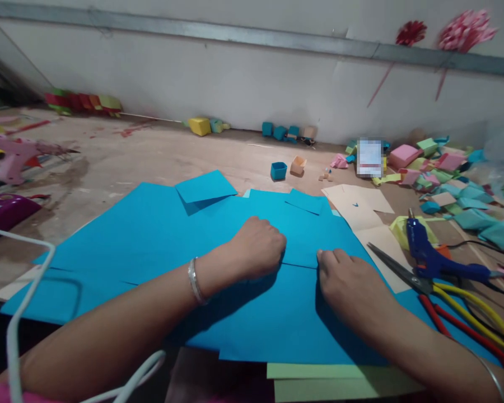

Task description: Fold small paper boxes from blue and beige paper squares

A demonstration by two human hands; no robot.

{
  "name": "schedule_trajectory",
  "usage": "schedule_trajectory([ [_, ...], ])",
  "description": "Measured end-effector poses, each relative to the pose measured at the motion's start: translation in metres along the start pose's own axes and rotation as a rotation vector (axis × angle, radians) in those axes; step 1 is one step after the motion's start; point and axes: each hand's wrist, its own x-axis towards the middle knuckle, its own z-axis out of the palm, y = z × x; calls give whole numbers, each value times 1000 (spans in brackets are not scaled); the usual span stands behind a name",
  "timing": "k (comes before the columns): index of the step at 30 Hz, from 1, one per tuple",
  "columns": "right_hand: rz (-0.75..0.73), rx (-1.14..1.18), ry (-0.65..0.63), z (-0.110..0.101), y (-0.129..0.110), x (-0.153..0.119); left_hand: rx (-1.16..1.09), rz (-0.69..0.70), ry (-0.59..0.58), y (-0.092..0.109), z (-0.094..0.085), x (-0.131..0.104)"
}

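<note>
Several sheets of blue paper [151, 235] lie spread and overlapping in front of me. Over their middle, my left hand [258, 246] is closed, its fingers curled at one end of a straight paper edge. My right hand [340, 274] is closed too, thumb and fingers pinched at the other end of that edge. Between them runs a thin dark line, either a fold or a cut edge; I cannot tell which. Smaller blue pieces [205, 187] rest on the sheets farther back. Beside my right forearm lie scissors [422, 282] with yellow handles, blades pointing away to the left.
A blue glue gun [424, 252] and red-handled pliers [457, 324] lie at right. Folded paper pieces [466, 190] heap behind them. A small blue box [279, 170] stands at the back. At left are a pink glue gun [17, 154] and a white cable [23, 313].
</note>
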Motion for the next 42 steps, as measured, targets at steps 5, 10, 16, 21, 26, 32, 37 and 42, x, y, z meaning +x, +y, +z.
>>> schedule_trajectory([
  [5,93,177,-126,-1,16,4,-24,-76,81,-2,-1,0],
  [10,103,375,-114,6,19,8,-161,-186,216,-8,-3,3],
  [16,113,414,-29,6,18,8,-780,-201,191,-13,0,7],
  [21,68,413,83,8,15,5,-1086,-45,-34,-7,-3,3],
  [26,66,369,192,10,13,4,-1180,-18,-84,-7,3,4],
  [32,81,340,345,6,16,3,-1271,-27,-132,-7,3,3],
  [37,120,398,478,-3,19,3,-1475,-38,-153,-5,-3,-3],
  [42,145,430,531,-3,19,6,-1619,-248,18,-2,0,-1],
])
